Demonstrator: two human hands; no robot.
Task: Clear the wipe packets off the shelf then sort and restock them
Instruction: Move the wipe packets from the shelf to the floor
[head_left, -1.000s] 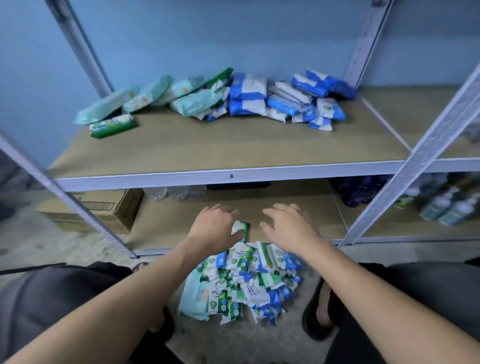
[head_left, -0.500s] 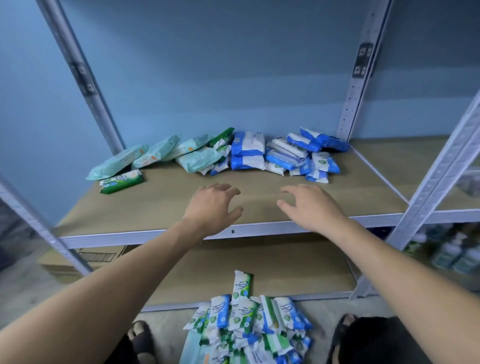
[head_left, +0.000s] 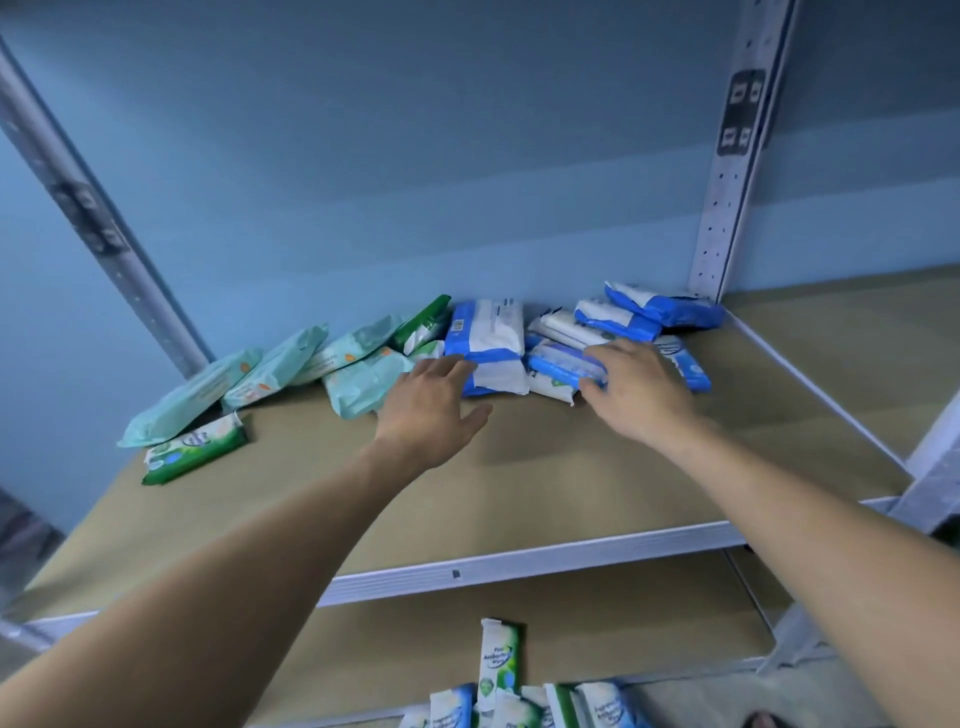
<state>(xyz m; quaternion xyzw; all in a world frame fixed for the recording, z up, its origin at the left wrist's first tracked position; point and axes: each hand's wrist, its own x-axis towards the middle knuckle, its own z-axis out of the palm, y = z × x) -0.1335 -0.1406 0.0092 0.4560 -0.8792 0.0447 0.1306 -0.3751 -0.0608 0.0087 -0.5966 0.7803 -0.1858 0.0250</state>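
Observation:
Wipe packets lie along the back of the brown shelf (head_left: 519, 467): several mint-green packets (head_left: 270, 371) at the left, a green-and-white packet (head_left: 195, 448) in front of them, and blue-and-white packets (head_left: 485, 332) at the right. My left hand (head_left: 431, 408) reaches in with straight fingers, its fingertips touching the stacked blue-and-white packets. My right hand (head_left: 636, 389) lies over a flat blue packet (head_left: 558, 364), with its fingers curled onto the packet's near edge.
A pile of small green and blue packets (head_left: 498, 691) lies on the floor below the shelf's front rail (head_left: 519, 564). Grey metal uprights stand at the back left (head_left: 104, 244) and back right (head_left: 727, 182). A blue wall is behind.
Both hands have risen from the floor pile and reached across the shelf to the packets at the back. The camera has tilted up with them.

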